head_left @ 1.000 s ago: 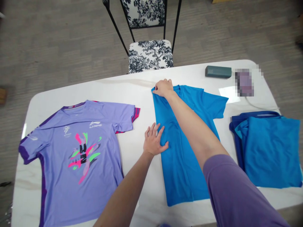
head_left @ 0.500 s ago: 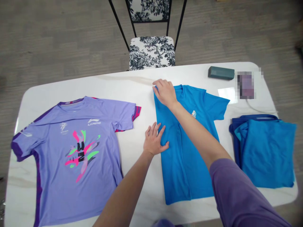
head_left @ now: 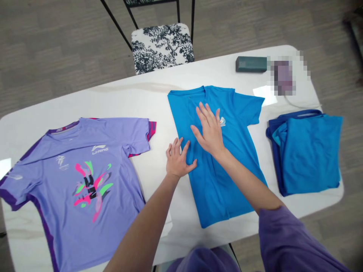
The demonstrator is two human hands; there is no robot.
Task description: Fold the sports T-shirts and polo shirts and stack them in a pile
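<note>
A blue T-shirt (head_left: 241,181) lies on the white table with its left side folded inward, so only the right sleeve sticks out. My left hand (head_left: 178,158) rests at the shirt's left edge, fingers spread, partly on the cloth and partly on the tabletop. Over the upper chest, beside the small white logo, is my right hand (head_left: 209,130), flat with fingers apart and holding nothing. To the left a lilac sports T-shirt (head_left: 68,226) with a bright printed design is spread face up, its lower part hidden behind my left forearm.
Folded blue and navy clothes (head_left: 312,155) are stacked at the table's right end. Behind them are a dark green box (head_left: 251,64) and a pixelated object (head_left: 284,76) with a cable. A patterned chair (head_left: 163,47) stands at the far side of the white table (head_left: 119,96).
My right hand has moved from the shirt's upper left corner down and right onto its chest. My left hand stays at the left edge. The camera view has shifted and tilted.
</note>
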